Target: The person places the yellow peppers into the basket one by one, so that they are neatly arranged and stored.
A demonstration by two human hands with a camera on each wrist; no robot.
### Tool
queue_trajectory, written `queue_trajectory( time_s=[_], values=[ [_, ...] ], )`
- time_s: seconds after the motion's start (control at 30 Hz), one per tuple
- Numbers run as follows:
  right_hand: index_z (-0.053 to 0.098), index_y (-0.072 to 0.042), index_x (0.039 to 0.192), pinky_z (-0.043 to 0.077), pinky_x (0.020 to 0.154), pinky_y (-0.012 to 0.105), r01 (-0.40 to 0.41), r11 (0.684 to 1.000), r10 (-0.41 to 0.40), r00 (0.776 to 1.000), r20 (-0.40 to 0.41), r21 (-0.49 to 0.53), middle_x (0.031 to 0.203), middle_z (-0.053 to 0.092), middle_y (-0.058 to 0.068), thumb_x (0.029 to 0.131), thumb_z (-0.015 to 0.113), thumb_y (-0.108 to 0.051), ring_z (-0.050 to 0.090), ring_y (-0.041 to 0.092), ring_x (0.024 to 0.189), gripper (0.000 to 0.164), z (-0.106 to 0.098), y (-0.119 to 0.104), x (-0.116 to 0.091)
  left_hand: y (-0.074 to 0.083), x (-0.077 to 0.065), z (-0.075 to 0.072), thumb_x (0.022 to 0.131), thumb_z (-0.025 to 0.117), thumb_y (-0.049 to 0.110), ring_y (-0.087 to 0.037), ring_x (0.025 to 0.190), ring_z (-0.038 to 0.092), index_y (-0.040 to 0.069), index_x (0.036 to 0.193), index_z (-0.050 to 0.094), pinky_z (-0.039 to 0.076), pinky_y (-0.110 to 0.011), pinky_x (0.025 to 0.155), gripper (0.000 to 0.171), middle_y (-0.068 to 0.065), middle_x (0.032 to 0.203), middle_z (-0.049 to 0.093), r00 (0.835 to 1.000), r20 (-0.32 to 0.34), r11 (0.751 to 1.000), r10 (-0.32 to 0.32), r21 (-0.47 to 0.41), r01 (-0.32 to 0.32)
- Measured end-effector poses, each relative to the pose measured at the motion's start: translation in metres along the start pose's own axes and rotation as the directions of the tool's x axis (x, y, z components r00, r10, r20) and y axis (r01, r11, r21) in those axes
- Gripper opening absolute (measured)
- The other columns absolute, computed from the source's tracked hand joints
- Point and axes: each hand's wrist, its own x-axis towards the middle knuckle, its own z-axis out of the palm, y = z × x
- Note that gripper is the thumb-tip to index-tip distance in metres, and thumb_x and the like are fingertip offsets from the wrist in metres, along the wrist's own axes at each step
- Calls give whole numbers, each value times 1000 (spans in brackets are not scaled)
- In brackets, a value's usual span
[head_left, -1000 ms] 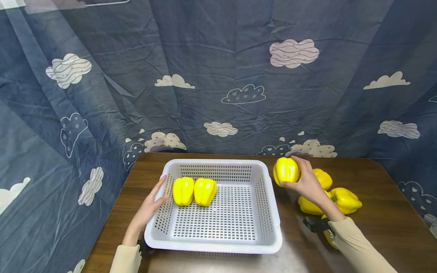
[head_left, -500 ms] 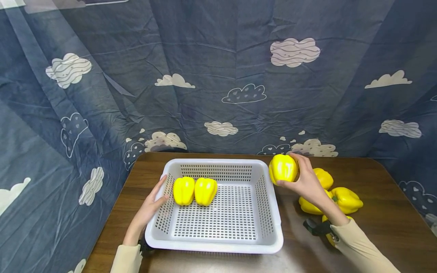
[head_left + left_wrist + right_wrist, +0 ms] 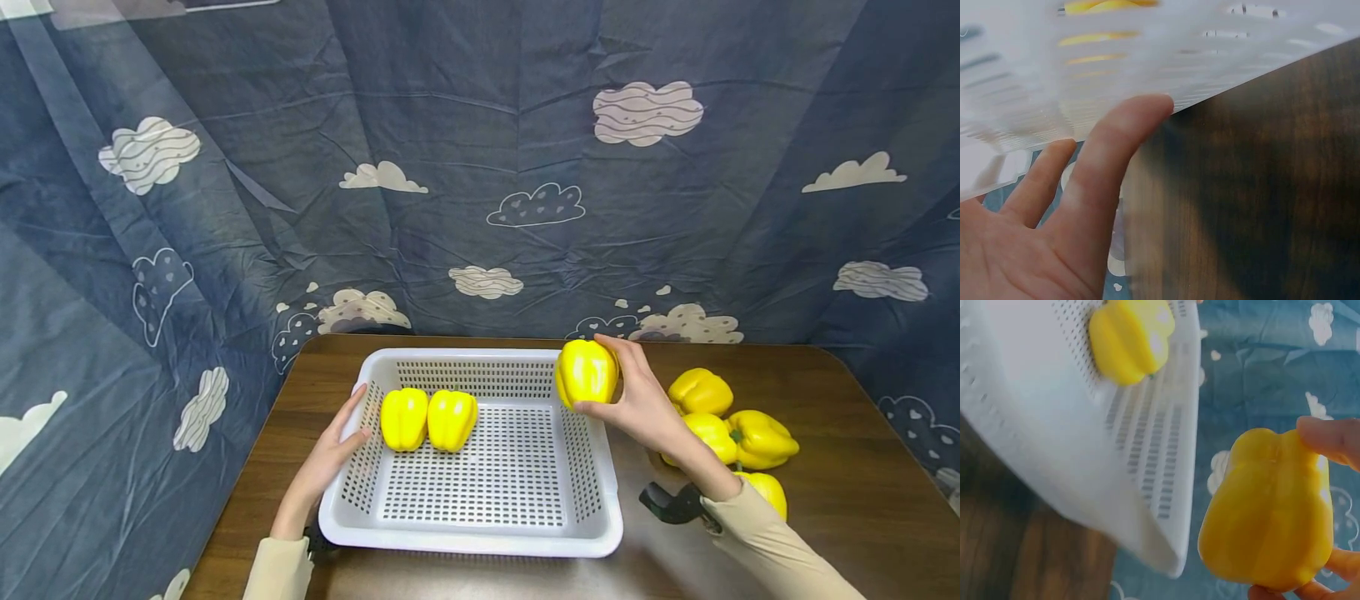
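In the head view, my right hand point(image 3: 641, 400) grips a yellow bell pepper point(image 3: 587, 373) above the back right corner of a white perforated basket point(image 3: 480, 546). The right wrist view shows this pepper point(image 3: 1269, 512) between thumb and fingers, close beside the basket's wall. Two more yellow bell peppers, one at the left point(image 3: 403, 419) and one beside it point(image 3: 452, 421), lie in the basket's left part. My left hand point(image 3: 318, 462) rests against the basket's left side. Seen from the left wrist, its thumb point(image 3: 1107, 156) stretches along the outer wall with the fingers extended.
Several yellow bell peppers point(image 3: 761, 439) lie grouped on the brown wooden table point(image 3: 847, 500) right of the basket, one partly behind the right forearm. A dark blue curtain point(image 3: 450, 233) with cloud prints hangs behind the table. Black straps point(image 3: 675, 504) sit at the wrists.
My right hand has carried its bell pepper leftward, from beside the basket to over its back right corner. My left hand and the peppers in the basket have stayed in place.
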Motion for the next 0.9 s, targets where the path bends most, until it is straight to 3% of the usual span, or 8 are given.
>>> queue_trajectory(
  time_s=[0.4,0.9],
  values=[
    [33,-5,144,42,94,57,64,997,-66,996,68,36,137,32,20,70,83,-19,43,37,117,90,21,-21,10,1,-1,-1,99,49,13,-52,125,38,22,155,17,48,-58,85,65,-18,157,9,1000,8,1000,9,-6,-9],
    [41,-9,141,46,89,50,86,992,-94,992,82,90,135,33,17,68,84,-19,44,35,116,85,51,-38,19,3,-1,1,99,49,14,-52,126,37,23,155,16,48,-58,86,66,-18,158,7,1000,15,1000,4,-29,-4]
  ],
)
